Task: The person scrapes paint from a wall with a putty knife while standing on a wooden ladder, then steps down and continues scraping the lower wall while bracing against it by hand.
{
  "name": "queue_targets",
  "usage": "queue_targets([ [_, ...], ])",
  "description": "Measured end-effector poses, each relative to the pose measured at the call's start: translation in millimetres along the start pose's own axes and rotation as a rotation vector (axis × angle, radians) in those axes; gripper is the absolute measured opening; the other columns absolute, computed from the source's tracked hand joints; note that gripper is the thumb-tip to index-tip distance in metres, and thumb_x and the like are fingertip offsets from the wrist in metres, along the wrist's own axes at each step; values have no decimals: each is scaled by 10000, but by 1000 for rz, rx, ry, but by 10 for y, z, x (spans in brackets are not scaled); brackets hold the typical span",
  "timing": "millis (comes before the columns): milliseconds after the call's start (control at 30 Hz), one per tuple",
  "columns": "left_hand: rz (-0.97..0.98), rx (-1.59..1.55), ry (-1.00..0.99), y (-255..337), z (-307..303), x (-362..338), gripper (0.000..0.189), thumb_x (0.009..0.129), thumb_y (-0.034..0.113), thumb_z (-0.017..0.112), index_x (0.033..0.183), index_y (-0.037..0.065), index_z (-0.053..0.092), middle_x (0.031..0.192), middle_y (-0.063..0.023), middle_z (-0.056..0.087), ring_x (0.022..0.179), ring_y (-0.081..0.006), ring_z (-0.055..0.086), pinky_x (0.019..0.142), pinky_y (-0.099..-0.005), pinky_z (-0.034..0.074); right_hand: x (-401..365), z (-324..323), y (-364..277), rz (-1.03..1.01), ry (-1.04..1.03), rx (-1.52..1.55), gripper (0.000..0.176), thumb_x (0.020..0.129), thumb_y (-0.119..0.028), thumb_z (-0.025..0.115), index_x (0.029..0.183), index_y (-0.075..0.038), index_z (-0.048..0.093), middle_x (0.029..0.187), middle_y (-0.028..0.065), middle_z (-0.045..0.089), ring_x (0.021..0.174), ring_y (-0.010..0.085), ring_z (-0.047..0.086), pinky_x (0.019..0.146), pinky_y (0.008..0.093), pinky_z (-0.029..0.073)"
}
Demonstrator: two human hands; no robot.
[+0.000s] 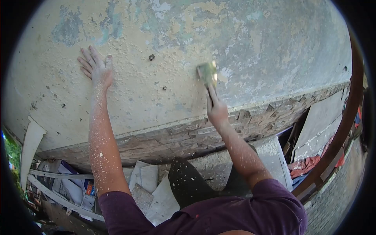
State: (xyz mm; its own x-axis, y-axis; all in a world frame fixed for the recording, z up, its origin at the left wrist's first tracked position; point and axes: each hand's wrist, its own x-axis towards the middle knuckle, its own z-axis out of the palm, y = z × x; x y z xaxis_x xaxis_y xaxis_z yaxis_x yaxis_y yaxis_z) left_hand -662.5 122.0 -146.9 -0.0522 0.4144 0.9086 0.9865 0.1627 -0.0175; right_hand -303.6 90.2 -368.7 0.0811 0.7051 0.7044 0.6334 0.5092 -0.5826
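A wall with flaking cream paint point(129, 90) and bare grey patches fills the upper view. My left hand point(96, 67) rests flat on it at the left, fingers spread, holding nothing and dusted white. To the right, my right hand point(217, 111) is closed round the handle of a scraper point(208, 72). The scraper's wide blade, blurred by motion, lies against the wall where cream paint borders grey. Paint flecks cover both forearms.
Below the paint runs a rough stone ledge point(176, 139). Two dark plugs point(151, 57) stick out of the wall. At lower left, boxes and papers point(76, 184) lie behind a curved white frame point(51, 192). Boards point(317, 125) and red cloth point(303, 166) are at right, by a brown curved bar point(354, 90).
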Motion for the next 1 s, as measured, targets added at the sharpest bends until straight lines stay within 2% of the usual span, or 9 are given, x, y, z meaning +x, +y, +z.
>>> queue_targets([
  [67, -7, -22, -20, 3, 5, -23, 787, 953, 530, 332, 1486, 122, -77, 1537, -145, -159, 1398, -401, -157, 1115, -554, -53, 799, -234, -462, -41, 58, -6, 504, 906, -117, 544, 1387, -202, 420, 855, 241, 628, 679, 385, 619, 573, 420, 472],
  [133, -31, -45, -22, 26, 1, 5, 788, 952, 534, 331, 1487, 125, -78, 1537, -147, -161, 1397, -406, -158, 1115, -554, -55, 1037, -321, -569, -59, 54, -16, 500, 907, -114, 541, 1385, -198, 424, 846, 240, 627, 687, 386, 617, 573, 418, 470],
  [333, -20, -31, -14, -3, 11, -17, 788, 951, 534, 331, 1486, 131, -85, 1535, -147, -169, 1394, -409, -166, 1113, -551, -64, -361, 101, 177, 49, -128, -96, 537, 905, -128, 540, 1409, -228, 386, 961, 173, 673, 792, 354, 659, 617, 394, 519],
  [533, -47, -61, -14, 46, -25, -3, 786, 951, 532, 335, 1487, 136, -81, 1536, -143, -168, 1395, -402, -171, 1114, -550, -63, 1061, -230, -796, -93, 53, 18, 526, 900, -128, 533, 1401, -217, 402, 923, 221, 651, 714, 371, 642, 598, 422, 498],
  [600, -57, -7, -45, 31, -30, -24, 783, 951, 528, 339, 1488, 140, -76, 1537, -140, -164, 1396, -402, -168, 1113, -556, -58, 1258, -302, -923, -109, 71, 21, 553, 912, -178, 506, 1423, -305, 337, 907, 233, 637, 681, 399, 619, 582, 451, 495],
  [700, -58, -32, -40, 45, -35, -27, 773, 953, 520, 341, 1489, 144, -69, 1539, -138, -154, 1398, -405, -158, 1112, -565, -47, 595, -102, -346, -78, 53, 30, 502, 926, -182, 493, 1406, -273, 377, 932, 229, 639, 703, 401, 622, 606, 446, 499],
  [767, -59, -42, -31, 47, -23, -25, 771, 954, 517, 342, 1489, 142, -67, 1540, -139, -151, 1398, -407, -152, 1111, -568, -41, 99, -162, -89, 92, -37, 73, 446, 931, -182, 489, 1370, -237, 436, 912, 216, 649, 715, 406, 625, 622, 445, 500],
  [867, -55, -37, -29, 49, -15, -51, 766, 956, 509, 345, 1489, 140, -63, 1541, -140, -147, 1399, -411, -144, 1111, -572, -32, 627, -472, -292, -16, 159, 80, 410, 925, -198, 500, 1335, -196, 476, 861, 225, 647, 703, 417, 620, 616, 457, 492],
  [1000, -58, -15, -27, 53, -32, -28, 761, 959, 496, 350, 1489, 140, -63, 1540, -142, -148, 1399, -414, -142, 1111, -573, -27, 1673, -1047, -920, -38, 173, 76, 408, 927, -217, 485, 1330, -159, 462, 809, 271, 605, 719, 428, 606, 610, 490, 455],
])
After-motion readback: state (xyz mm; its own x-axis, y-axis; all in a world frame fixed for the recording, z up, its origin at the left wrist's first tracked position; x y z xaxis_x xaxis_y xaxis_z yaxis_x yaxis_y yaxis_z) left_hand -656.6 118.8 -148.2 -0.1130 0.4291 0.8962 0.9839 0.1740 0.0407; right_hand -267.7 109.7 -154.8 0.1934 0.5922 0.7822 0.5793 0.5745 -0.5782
